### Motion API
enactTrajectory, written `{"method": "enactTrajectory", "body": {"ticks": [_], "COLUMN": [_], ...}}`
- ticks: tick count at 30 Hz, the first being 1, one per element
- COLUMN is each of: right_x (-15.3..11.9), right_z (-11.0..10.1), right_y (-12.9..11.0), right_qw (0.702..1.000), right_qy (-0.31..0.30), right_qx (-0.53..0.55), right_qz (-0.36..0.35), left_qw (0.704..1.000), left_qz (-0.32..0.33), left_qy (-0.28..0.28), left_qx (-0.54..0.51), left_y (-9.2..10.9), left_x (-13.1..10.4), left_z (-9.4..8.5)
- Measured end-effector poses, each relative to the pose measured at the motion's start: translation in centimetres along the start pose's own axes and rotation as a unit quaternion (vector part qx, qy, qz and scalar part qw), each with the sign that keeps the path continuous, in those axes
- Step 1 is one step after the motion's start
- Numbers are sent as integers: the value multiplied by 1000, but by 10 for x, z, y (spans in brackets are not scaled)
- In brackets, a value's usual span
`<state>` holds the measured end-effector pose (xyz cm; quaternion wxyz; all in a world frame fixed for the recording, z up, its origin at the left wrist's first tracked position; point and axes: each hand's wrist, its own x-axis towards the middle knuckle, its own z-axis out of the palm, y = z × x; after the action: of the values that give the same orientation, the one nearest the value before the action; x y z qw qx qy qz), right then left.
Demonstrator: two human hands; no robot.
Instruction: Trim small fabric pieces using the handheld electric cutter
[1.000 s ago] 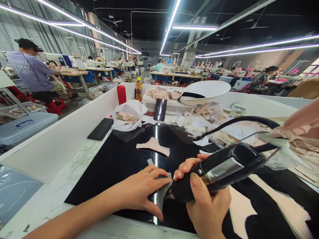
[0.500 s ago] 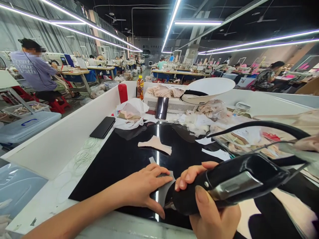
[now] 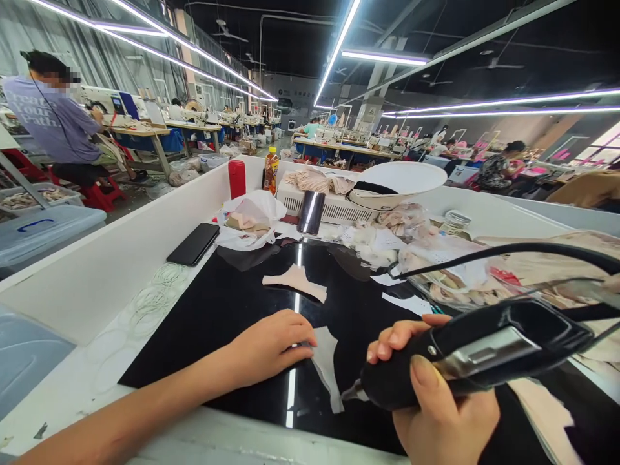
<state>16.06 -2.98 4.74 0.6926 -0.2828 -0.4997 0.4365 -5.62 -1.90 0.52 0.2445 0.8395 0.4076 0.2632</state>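
In the head view my right hand [image 3: 443,403] wraps round a black hand tool [image 3: 537,332] with a metal lever along its side. Its narrow metal tip points left, beside the lower end of a small light-grey cut piece of fabric [image 3: 328,361]. At that piece's left edge is my left hand [image 3: 276,342], fingers bent together and seeming to pinch it; the thumb is hidden. Both lie over a glossy black board [image 3: 208,352]. Farther up the board rests a pale pink fabric piece [image 3: 295,282], touched by neither hand.
A black phone [image 3: 194,244] and coiled thin rings [image 3: 150,303] lie left. Behind stand a white plastic bag [image 3: 254,213], a red container [image 3: 237,179], a bottle [image 3: 271,171] and a lamp head [image 3: 402,177]. Bagged fabric piles [image 3: 465,265] sit right. A person [image 3: 53,123] sits beyond the wall.
My right hand has drawn the tool to the right, uncovering the grey piece's lower end. The left hand's spread fingers have come together at its left edge. The view has shifted slightly.
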Motion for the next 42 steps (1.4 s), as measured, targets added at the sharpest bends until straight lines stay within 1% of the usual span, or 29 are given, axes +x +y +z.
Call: {"method": "enactTrajectory", "body": {"ticks": [4,9,11,14,17,21,26,31,35,42], "right_x": [9,18,20,23,24,21,16,12,8,1], "right_z": [-7,-13,-14,-12,-4,11,21,20,16,13], "right_y": [-4,-6,-6,-5,-3,4,12,14,13,10], "right_qw": [999,996,994,994,996,998,1000,1000,1000,1000], "right_qy": [40,82,90,92,87,53,19,6,-13,-21], "right_qx": [-12,-46,-55,-53,-32,-12,-7,-5,2,18], "right_qz": [-1,-7,-7,-9,-14,-20,-10,-4,-12,-8], "left_qw": [1000,998,998,999,999,999,997,997,997,997], "left_qz": [20,52,57,44,36,45,39,40,36,28], "left_qy": [-10,-37,-32,-7,-2,-30,-61,-69,-71,-79], "left_qx": [11,17,18,15,1,-5,-9,-9,-5,-3], "left_y": [-1,9,12,12,6,0,4,11,10,11], "left_x": [-1,-3,-3,-2,-1,-1,0,1,2,3], "left_z": [5,10,12,13,12,11,8,6,5,3]}}
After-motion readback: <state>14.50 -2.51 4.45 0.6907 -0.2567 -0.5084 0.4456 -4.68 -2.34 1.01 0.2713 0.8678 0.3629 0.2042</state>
